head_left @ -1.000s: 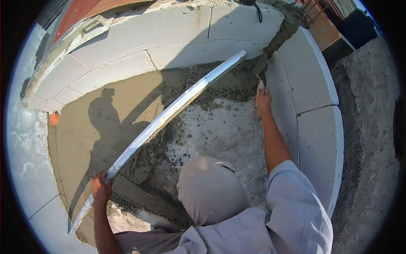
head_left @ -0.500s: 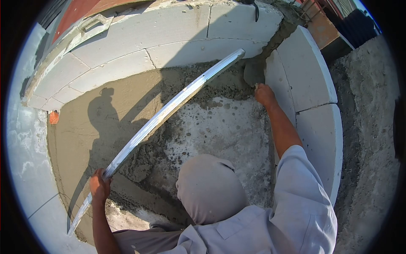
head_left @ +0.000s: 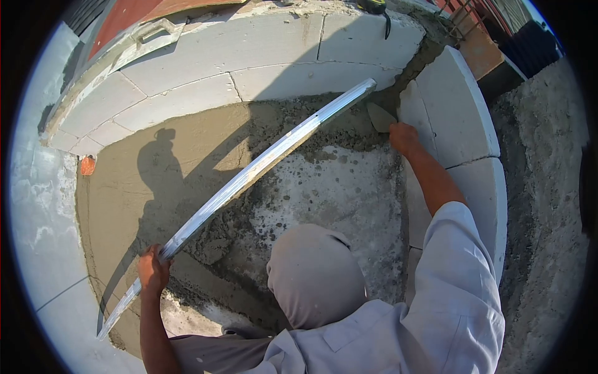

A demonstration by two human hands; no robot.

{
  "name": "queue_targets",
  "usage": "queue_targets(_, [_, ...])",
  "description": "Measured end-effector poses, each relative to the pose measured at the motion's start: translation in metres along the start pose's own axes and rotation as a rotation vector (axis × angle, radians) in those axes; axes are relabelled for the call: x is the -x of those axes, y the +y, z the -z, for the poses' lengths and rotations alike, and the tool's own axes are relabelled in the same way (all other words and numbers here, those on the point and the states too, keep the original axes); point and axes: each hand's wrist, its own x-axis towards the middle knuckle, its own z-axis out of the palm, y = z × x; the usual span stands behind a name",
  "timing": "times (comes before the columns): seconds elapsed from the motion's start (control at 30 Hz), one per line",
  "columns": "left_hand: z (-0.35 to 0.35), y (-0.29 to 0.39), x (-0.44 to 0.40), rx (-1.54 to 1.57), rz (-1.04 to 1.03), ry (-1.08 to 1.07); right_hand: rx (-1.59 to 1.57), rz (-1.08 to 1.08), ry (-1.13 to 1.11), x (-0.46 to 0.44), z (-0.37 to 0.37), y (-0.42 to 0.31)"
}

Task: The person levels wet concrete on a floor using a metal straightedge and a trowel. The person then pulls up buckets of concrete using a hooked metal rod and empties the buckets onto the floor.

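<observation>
My left hand [head_left: 154, 269] is closed around the lower part of a long metal screed bar [head_left: 249, 173]. The bar slants across the grey mortar [head_left: 115, 206], its far end near the block wall at the back. In my right hand [head_left: 405, 138] is a trowel [head_left: 379, 118], gripped by its handle, which the fingers mostly hide. Its blade is tilted over the mortar in the far right corner, beside the upper end of the bar; I cannot tell whether it touches the mortar.
White blocks [head_left: 187, 103] form the back wall, and more blocks [head_left: 461, 112] stand on the right. A tape measure [head_left: 372, 6] and a long whitish tool with a handle opening [head_left: 152, 37] lie on top. An orange brick piece [head_left: 87, 165] sits at left. Rough concrete floor [head_left: 330, 187] shows centrally.
The trowel blade has turned and tilted in my right hand. My left hand keeps its hold on the screed bar. The whole view has shifted slightly.
</observation>
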Motion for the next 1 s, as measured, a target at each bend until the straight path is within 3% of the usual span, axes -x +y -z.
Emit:
queue_targets(0.07, [0.003,0.002,0.003,0.000,-0.010,0.023,-0.012,0.033,0.062,-0.003,-0.014,0.012])
queue_targets(0.27, [0.005,0.004,0.000,0.027,0.037,-0.002,-0.474,-0.273,0.017,-0.012,-0.008,-0.004])
queue_targets(0.37, [0.002,0.013,-0.007,0.003,0.031,0.000,-0.326,-0.018,0.064,-0.007,-0.044,-0.026])
queue_targets(0.53, [-0.006,0.013,-0.008,-0.024,0.023,-0.002,-0.700,-0.263,0.182,0.015,-0.040,0.009])
queue_targets(0.57, [-0.007,0.013,-0.008,-0.020,0.030,0.001,-0.757,-0.337,0.185,0.016,-0.048,0.012])
queue_targets(0.67, [-0.008,0.010,-0.009,-0.026,0.032,-0.010,-0.698,-0.238,0.342,-0.003,-0.129,0.026])
queue_targets(0.77, [-0.012,0.008,-0.011,-0.033,0.013,-0.028,-1.085,-0.506,-0.117,0.027,-0.024,0.013])
queue_targets(0.87, [-0.015,0.009,-0.016,-0.026,0.006,-0.023,-0.918,-0.356,0.065,0.017,-0.048,0.041])
queue_targets(1.0, [-0.014,0.016,-0.018,-0.031,0.018,-0.049,-0.614,-0.240,0.147,0.006,-0.084,-0.001])
